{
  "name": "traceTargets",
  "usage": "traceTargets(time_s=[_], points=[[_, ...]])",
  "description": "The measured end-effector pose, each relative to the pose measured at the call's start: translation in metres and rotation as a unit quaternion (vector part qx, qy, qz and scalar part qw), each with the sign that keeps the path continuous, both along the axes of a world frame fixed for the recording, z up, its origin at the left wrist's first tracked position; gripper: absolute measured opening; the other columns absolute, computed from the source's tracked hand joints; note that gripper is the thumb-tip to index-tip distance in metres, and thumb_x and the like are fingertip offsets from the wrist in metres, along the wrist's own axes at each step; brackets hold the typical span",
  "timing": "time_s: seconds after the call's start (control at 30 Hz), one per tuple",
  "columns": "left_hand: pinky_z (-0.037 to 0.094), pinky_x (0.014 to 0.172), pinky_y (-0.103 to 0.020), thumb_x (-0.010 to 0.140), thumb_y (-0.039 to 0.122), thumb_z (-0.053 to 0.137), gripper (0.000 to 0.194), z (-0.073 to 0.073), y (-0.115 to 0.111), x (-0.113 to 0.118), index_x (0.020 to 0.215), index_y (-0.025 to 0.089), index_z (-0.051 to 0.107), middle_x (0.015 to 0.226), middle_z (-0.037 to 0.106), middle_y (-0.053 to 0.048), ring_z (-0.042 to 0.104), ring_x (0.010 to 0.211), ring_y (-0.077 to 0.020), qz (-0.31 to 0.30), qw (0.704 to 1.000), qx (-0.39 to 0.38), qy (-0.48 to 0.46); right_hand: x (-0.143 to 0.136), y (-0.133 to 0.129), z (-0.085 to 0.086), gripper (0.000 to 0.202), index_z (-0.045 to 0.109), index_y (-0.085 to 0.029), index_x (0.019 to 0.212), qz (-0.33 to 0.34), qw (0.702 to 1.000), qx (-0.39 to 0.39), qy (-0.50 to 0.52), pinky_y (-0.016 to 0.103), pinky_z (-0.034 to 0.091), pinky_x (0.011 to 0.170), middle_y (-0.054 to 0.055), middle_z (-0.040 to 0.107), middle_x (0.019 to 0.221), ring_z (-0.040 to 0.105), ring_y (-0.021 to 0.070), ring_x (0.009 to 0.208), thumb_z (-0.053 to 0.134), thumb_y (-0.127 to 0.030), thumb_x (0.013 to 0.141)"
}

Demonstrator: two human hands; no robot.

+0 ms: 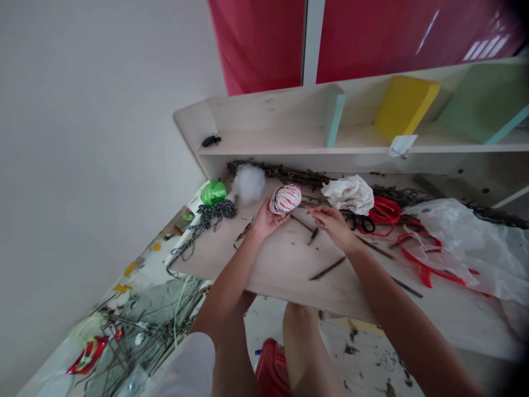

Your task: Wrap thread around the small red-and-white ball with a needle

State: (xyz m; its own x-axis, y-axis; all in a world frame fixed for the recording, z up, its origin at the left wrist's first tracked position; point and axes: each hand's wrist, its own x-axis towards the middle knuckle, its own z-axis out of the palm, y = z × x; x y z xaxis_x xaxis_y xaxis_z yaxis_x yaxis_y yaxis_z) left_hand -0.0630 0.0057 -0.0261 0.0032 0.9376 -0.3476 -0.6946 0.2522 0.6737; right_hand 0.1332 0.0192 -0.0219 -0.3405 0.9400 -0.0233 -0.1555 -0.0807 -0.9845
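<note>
My left hand (268, 220) is wrapped round a ball wound with white and red string (286, 199), raised a little over the wooden desk (285, 264). Just right of the ball, my right hand (333, 225) is closed in a pinch, with fingertips pointing at it. Whatever lies between those fingertips is too small to make out. Under and beside the right hand lie thin brown sticks (328, 269). Black-handled scissors (366, 224) rest close to its wrist, by a roll of red ribbon (385, 209). Crumpled white paper (350, 194) sits behind the hand.
White fluff (249, 183), a green bundle (214, 192) and dark patterned cord (217, 211) lie at the left. Dry twigs (285, 173) line the back below a shelf (268, 140). A clear plastic bag (475, 237) covers the right side. Sticks and litter (165, 309) cover the floor.
</note>
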Motion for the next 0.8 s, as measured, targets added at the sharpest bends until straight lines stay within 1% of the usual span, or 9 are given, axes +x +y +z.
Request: traceTargets(time_s=[0.13, 0.3, 0.4, 0.47, 0.53, 0.6, 0.67, 0.73, 0.8], points=[[0.052, 0.086, -0.036, 0.085, 0.045, 0.052, 0.032, -0.001, 0.0006, -0.0005, 0.101, 0.021, 0.066, 0.09, 0.072, -0.005, 0.068, 0.077, -0.016, -0.005, 1.0, 0.005, 0.012, -0.0009, 0.0, -0.0017, 0.028, 0.061, -0.019, 0.065, 0.006, 1.0, -0.001, -0.007, 0.024, 0.013, 0.042, -0.007, 0.035, 0.044, 0.024, 0.0053, 0.041, 0.072, -0.044, 0.061], [0.052, 0.087, -0.036, 0.085, 0.042, 0.051, 0.03, 0.0002, -0.0004, -0.0001, 0.1, 0.022, 0.067, 0.089, 0.073, -0.004, 0.068, 0.078, -0.0165, -0.006, 1.0, 0.004, -0.006, -0.0009, -0.0002, -0.003, 0.027, 0.063, -0.017, 0.067, 0.004, 1.0, -0.011, -0.014, 0.024, 0.012, 0.042, -0.007, 0.037, 0.046, 0.024, 0.0048, 0.042, 0.071, -0.042, 0.06], [0.052, 0.086, -0.037, 0.086, 0.04, 0.05, 0.029, -0.001, 0.0005, -0.0001, 0.1, 0.022, 0.067, 0.085, 0.072, -0.004, 0.068, 0.077, -0.0169, -0.015, 1.0, 0.002, -0.018, 0.0005, 0.0002, -0.0027, 0.026, 0.062, -0.018, 0.066, 0.011, 1.0, -0.007, -0.017, 0.023, 0.013, 0.042, -0.008, 0.035, 0.045, 0.023, 0.0049, 0.041, 0.07, -0.042, 0.061], [0.051, 0.088, -0.039, 0.087, 0.039, 0.049, 0.028, -0.0029, 0.0019, -0.0002, 0.103, 0.023, 0.066, 0.083, 0.072, -0.002, 0.068, 0.074, -0.0161, -0.017, 1.0, 0.003, -0.019, 0.0018, 0.0011, -0.0025, 0.027, 0.061, -0.018, 0.066, 0.011, 1.0, -0.001, -0.017, 0.023, 0.013, 0.041, -0.008, 0.034, 0.044, 0.023, 0.0052, 0.041, 0.07, -0.043, 0.061], [0.05, 0.09, -0.041, 0.088, 0.039, 0.049, 0.029, -0.005, 0.0034, 0.0, 0.105, 0.023, 0.066, 0.078, 0.071, -0.001, 0.067, 0.066, -0.0147, -0.019, 1.0, 0.0, -0.013, 0.0028, 0.0021, -0.0028, 0.028, 0.061, -0.018, 0.065, 0.004, 1.0, 0.011, -0.027, 0.023, 0.015, 0.041, -0.007, 0.035, 0.045, 0.024, 0.0058, 0.042, 0.07, -0.044, 0.062], [0.049, 0.092, -0.043, 0.09, 0.04, 0.048, 0.03, -0.0064, 0.0046, 0.0003, 0.104, 0.021, 0.066, 0.071, 0.069, -0.001, 0.065, 0.059, -0.0134, -0.022, 1.0, -0.007, -0.004, 0.0026, 0.0024, -0.0038, 0.029, 0.061, -0.018, 0.064, -0.014, 0.997, 0.046, -0.056, 0.023, 0.02, 0.042, -0.005, 0.042, 0.048, 0.031, 0.0071, 0.044, 0.07, -0.046, 0.062], [0.05, 0.091, -0.042, 0.091, 0.04, 0.047, 0.03, -0.0069, 0.0054, 0.001, 0.101, 0.019, 0.066, 0.066, 0.068, 0.0, 0.064, 0.054, -0.0125, -0.022, 1.0, -0.014, 0.004, 0.001, 0.0012, -0.0052, 0.03, 0.062, -0.019, 0.063, -0.031, 0.99, 0.105, -0.094, 0.024, 0.027, 0.045, -0.002, 0.05, 0.053, 0.039, 0.0097, 0.048, 0.07, -0.048, 0.063], [0.051, 0.089, -0.04, 0.091, 0.039, 0.047, 0.029, -0.0067, 0.0059, 0.0024, 0.097, 0.018, 0.066, 0.066, 0.068, 0.0, 0.065, 0.055, -0.0127, -0.017, 1.0, -0.014, 0.012, -0.0014, -0.0019, -0.0062, 0.031, 0.063, -0.019, 0.064, -0.03, 0.976, 0.164, -0.136, 0.026, 0.031, 0.049, 0.0, 0.054, 0.056, 0.043, 0.0122, 0.051, 0.068, -0.049, 0.067], [0.053, 0.085, -0.038, 0.089, 0.041, 0.051, 0.028, -0.0065, 0.0062, 0.0054, 0.096, 0.017, 0.065, 0.07, 0.069, -0.001, 0.065, 0.057, -0.0134, -0.016, 0.999, -0.008, 0.032, -0.0033, -0.0058, -0.0063, 0.03, 0.065, -0.02, 0.067, -0.022, 0.961, 0.211, -0.175, 0.027, 0.033, 0.05, 0.001, 0.055, 0.056, 0.045, 0.0134, 0.051, 0.065, -0.049, 0.072]])
